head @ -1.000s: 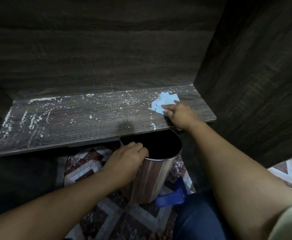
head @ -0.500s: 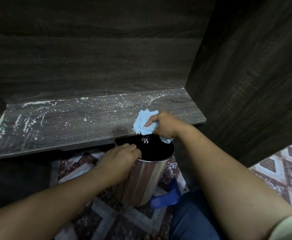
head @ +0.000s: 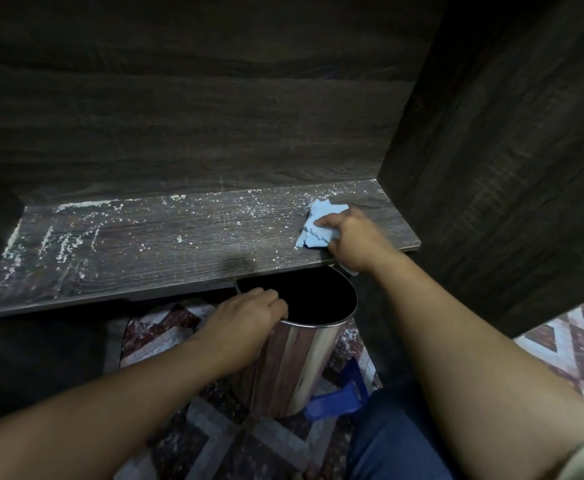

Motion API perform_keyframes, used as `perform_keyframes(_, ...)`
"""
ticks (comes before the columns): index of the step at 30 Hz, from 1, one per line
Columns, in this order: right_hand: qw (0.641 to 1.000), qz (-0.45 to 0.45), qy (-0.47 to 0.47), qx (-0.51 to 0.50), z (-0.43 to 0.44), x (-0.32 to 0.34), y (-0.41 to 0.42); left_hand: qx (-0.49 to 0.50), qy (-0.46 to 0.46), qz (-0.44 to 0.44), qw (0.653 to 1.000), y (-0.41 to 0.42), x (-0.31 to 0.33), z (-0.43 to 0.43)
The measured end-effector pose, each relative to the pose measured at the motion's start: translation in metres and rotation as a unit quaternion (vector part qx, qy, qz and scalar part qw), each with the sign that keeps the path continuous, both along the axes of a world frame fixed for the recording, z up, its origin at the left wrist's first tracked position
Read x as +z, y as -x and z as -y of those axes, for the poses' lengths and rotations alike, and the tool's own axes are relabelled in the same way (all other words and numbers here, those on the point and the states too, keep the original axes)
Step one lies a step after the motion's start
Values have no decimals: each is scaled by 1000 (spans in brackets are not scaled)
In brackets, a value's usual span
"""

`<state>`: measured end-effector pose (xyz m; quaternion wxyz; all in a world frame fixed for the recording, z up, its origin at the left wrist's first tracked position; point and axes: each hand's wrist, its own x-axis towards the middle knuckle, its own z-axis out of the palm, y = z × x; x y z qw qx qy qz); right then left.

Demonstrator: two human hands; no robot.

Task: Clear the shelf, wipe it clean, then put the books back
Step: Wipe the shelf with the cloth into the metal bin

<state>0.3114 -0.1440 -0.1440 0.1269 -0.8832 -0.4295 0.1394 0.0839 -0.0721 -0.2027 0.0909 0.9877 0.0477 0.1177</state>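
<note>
Dark wood shelf (head: 166, 251), flecked with white crumbs, bears the right hand (head: 354, 239), arm outstretched, fingers curled on a light-blue cloth (head: 315, 225) near its right end. Below, the left hand (head: 245, 323) grips the steel bin's (head: 304, 362) rim.

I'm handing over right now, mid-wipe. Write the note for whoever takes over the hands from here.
Left hand grips the rim of the metal bin, which sits just below the front edge of the shelf.
Right hand holds the blue cloth on the shelf's right end.
Done: shelf cleared; no books in view.
Left: white dust covers most of the board, thickest at the left. Sweep it into the bin, then put the books back.
</note>
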Motion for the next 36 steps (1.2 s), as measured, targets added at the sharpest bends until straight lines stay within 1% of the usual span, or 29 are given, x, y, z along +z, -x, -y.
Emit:
perform_keyframes(3, 994, -7, 111, 15, -2, -11, 2, 1, 2, 2, 1000, 0, 0, 1)
perform_keyframes(8, 982, -9, 179, 65, -5, 8, 8, 6, 2, -3, 1000, -2, -2, 1)
perform_keyframes(11, 962, 2, 248, 110, -4, 25, 15, 11, -5, -5, 1000, -2, -1, 2)
perform_keyframes(13, 956, -5, 269, 114, -2, 35, 19, 10, -4, -5, 1000, -2, -1, 2)
perform_keyframes(15, 961, -8, 256, 107, -3, 40, 20, 10, -5, -2, 1000, -3, -1, 2)
perform_keyframes(17, 972, 15, 215, 91, -5, 41, 19, 11, -5, 1, 1000, -3, 0, 2)
perform_keyframes(18, 981, 35, 178, 73, -6, 40, 17, 12, -5, 3, 1000, -3, 0, 2)
perform_keyframes(21, 998, 53, 32, 1, -9, 29, 14, 14, 2, 3, 1000, -3, -1, 3)
perform_keyframes(23, 998, 52, -1, -19, -12, 18, 13, 12, 0, 5, 1000, -4, -2, 5)
perform_keyframes(28, 997, 55, -6, -44, -21, -8, 6, 11, -34, -7, 999, -5, -3, 12)
perform_keyframes(32, 996, 52, 72, 29, -30, -21, 2, 12, -44, -6, 999, -7, -5, 12)
perform_keyframes(36, 991, 61, 110, 50, -37, -15, 2, 18, -33, 0, 999, -8, -9, 12)
